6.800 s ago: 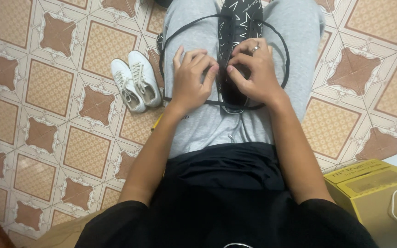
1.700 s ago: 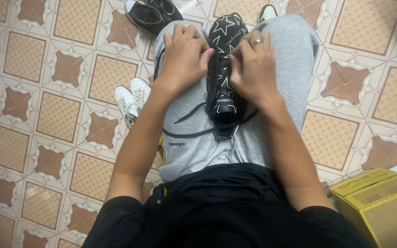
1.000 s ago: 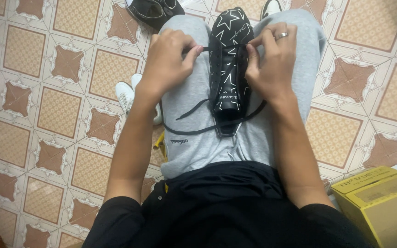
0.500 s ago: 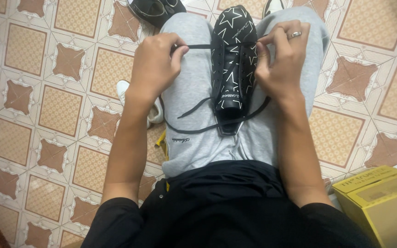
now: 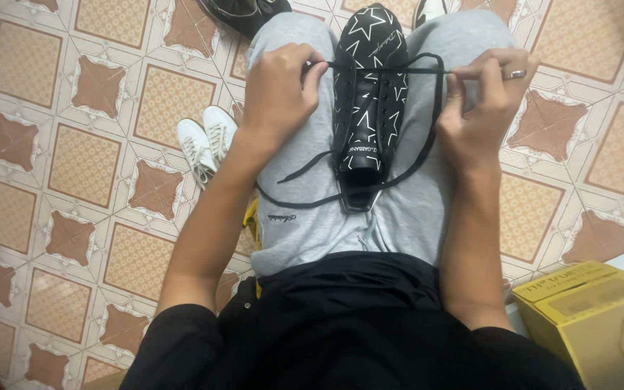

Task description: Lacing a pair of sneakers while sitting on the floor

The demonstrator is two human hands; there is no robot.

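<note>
The left hand (image 5: 277, 90) is pinching one end of a black lace (image 5: 388, 69). The right hand (image 5: 487, 101) is gripping the other end, pulling it taut across a black star-patterned shoe (image 5: 368, 101) lying on the lap.

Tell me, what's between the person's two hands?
The black star-patterned shoe on the lap, its black lace stretched from the left hand to the right hand, in the head view.

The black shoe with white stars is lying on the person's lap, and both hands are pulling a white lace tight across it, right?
Not quite: the lace is black, not white, as the head view shows. The rest holds: the black shoe with white stars lies on the lap, and the left hand and right hand pull the lace across it.
</note>
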